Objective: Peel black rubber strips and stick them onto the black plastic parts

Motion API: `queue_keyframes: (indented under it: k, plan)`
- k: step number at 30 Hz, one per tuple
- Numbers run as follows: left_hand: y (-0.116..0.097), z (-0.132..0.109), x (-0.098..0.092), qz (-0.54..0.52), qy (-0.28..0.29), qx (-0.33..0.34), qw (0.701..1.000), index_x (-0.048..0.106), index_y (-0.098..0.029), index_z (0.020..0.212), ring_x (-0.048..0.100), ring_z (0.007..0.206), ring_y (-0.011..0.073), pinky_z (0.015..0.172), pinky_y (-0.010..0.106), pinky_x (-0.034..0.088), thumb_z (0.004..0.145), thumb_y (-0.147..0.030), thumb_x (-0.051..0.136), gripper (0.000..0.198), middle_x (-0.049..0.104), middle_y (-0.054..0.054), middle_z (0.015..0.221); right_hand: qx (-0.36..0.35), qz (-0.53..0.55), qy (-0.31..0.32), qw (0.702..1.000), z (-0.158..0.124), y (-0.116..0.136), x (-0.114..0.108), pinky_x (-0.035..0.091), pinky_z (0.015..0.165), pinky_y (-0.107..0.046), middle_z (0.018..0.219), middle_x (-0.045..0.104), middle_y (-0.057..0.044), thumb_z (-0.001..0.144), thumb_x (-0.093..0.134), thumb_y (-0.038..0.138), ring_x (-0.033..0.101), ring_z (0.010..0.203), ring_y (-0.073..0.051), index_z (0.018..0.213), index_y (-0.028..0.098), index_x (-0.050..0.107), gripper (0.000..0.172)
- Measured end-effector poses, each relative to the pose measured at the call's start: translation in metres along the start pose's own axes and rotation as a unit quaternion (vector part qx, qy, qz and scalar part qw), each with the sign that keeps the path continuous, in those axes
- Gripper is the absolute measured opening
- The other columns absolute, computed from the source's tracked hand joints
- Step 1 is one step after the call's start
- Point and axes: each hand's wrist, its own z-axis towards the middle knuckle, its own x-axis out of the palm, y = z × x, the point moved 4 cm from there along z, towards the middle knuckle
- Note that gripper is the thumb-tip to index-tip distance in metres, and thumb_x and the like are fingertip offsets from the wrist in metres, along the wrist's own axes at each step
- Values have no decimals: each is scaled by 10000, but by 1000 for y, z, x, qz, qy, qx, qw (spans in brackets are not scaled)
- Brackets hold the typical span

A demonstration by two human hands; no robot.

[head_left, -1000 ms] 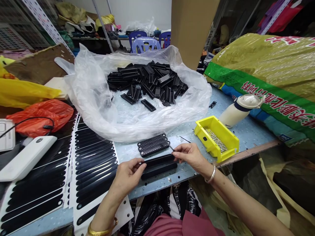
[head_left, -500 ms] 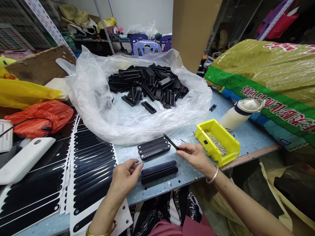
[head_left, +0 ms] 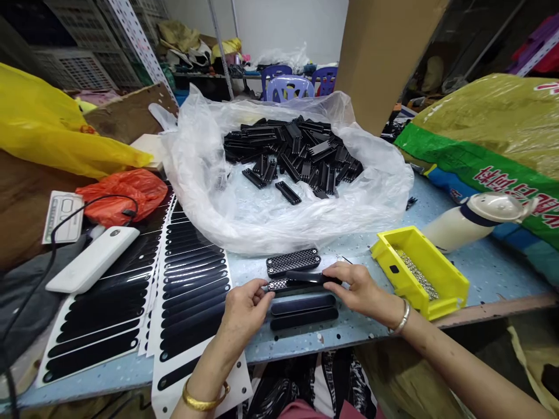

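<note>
My left hand [head_left: 244, 311] pinches the left end of a perforated black plate [head_left: 278, 285] above the blue table. My right hand [head_left: 353, 289] holds the far end of a smooth black strip [head_left: 308, 278], which lies along that plate. A second perforated black plate [head_left: 293, 262] rests just beyond my hands. Two long black bars [head_left: 303, 311] lie side by side just below them. My fingers hide parts of the held pieces.
A clear plastic bag [head_left: 201, 198] holds a heap of black ribbed parts [head_left: 292, 154]. A yellow bin [head_left: 393, 247] of small metal screws stands right of my hands. Sheets of black strips [head_left: 192, 291] cover the table to the left. A white bottle [head_left: 474, 224] stands beyond the bin.
My hands have come together on the plate and strip, which were apart on the table before. The whole scene has shifted to the right in view.
</note>
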Motion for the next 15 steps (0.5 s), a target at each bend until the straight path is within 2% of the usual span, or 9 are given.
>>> queue_keyframes:
  k: [6,10,15]
  plan:
    - [3,-1,1,-129,10,-59,990,731,-134,949,553,510,126,510,247,447,656,-312,672,348,600,-16,592,-77,-98,85,989,13,16,-2,542,757,-305,896,695,-103,875,598,118,663,838,-204,898,154,698,109]
    - [4,1,4,-183,23,-77,980,729,-123,923,566,500,123,500,244,471,650,-286,678,322,605,-8,602,-96,-111,132,980,23,23,7,535,762,-302,876,684,-102,895,577,116,655,854,-205,882,148,689,117]
    - [6,3,5,-193,33,-74,978,731,-129,888,578,492,116,461,215,465,657,-272,689,275,610,-8,601,-90,-115,173,974,30,27,15,522,745,-301,862,674,-104,907,557,108,645,848,-210,887,133,682,129]
